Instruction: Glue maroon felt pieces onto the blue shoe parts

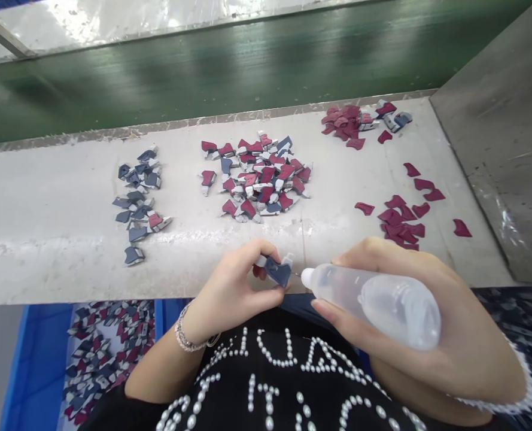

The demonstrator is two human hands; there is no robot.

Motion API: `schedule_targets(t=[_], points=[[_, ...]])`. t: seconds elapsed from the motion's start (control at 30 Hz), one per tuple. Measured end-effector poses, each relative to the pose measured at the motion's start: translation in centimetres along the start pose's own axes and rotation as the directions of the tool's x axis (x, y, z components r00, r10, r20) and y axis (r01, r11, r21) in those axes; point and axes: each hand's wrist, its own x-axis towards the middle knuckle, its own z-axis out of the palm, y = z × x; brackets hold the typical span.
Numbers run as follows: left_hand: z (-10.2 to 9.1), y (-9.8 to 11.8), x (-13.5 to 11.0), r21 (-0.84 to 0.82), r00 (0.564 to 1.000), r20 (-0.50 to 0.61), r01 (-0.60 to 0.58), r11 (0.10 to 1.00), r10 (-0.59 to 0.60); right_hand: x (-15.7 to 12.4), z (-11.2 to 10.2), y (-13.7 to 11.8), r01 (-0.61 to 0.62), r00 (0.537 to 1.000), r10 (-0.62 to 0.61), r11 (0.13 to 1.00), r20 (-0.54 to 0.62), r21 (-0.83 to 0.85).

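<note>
Between thumb and fingers, my left hand (234,281) pinches a small navy and white molded piece (278,271) over the front edge of the table. My right hand (427,335) grips a translucent squeeze bottle (382,305), which lies tilted with its thin metal tip pointing left. That tip is close beside the navy piece; whether it touches cannot be made out. Beyond my hands is a pile of maroon, navy and white pieces (266,176). Loose flat maroon pieces (395,218) lie ahead of my right hand.
Navy and white pieces (137,197) lie in a column at the left. Another maroon heap (344,123) sits at the back right. A blue bin (21,371) with many pieces stands below the table at left. A grey metal panel (499,149) bounds the right side, a green strip (203,78) the back.
</note>
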Motion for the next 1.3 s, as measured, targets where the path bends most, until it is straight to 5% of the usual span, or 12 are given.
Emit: schedule_targets(t=[0.43, 0.57, 0.63, 0.73, 0.93, 1.07, 1.17, 1.3], points=[[0.1, -0.6, 0.2, -0.053, 0.999, -0.049, 0.011, 0.999, -0.014, -0.2, -1.1, 0.7, -0.004, 1.0, 0.005, 0.999, -0.023, 0.043], [-0.4, -1.5, 0.2, -0.147, 0.987, -0.134, 0.067, 0.987, -0.087, -0.2, -1.4, 3.8, -0.024, 0.999, 0.028, 0.98, -0.018, 0.197], [-0.8, -2.1, 0.0, -0.188, 0.976, -0.176, 0.096, 0.977, -0.129, 0.1, -0.7, 5.9, -0.052, 0.999, 0.05, 0.931, 0.015, 0.362], [-1.3, -3.1, -0.1, -0.22, 0.941, -0.269, 0.148, 0.964, -0.206, 0.9, 1.2, 8.4, -0.066, 0.998, 0.065, 0.915, 0.016, 0.397], [-1.3, -4.3, 0.5, -0.158, 0.904, -0.35, 0.2, 0.967, -0.245, 1.7, 3.5, 10.3, -0.144, 0.989, 0.131, 0.956, 0.067, 0.257], [-1.0, -4.0, 0.9, -0.091, 0.903, -0.379, 0.183, 0.979, -0.204, 0.5, 0.9, 12.3, -0.266, 0.96, 0.269, 0.963, -0.08, 0.041], [-0.9, -3.9, 1.1, -0.062, 0.909, -0.371, 0.181, 0.982, -0.191, 0.0, -1.7, 14.8, -0.432, 0.878, 0.383, 0.893, -0.287, -0.13], [-0.7, -3.7, 1.2, -0.061, 0.908, -0.376, 0.173, 0.983, -0.183, 0.7, -3.4, 17.0, -0.544, 0.824, 0.456, 0.804, -0.336, -0.24]])
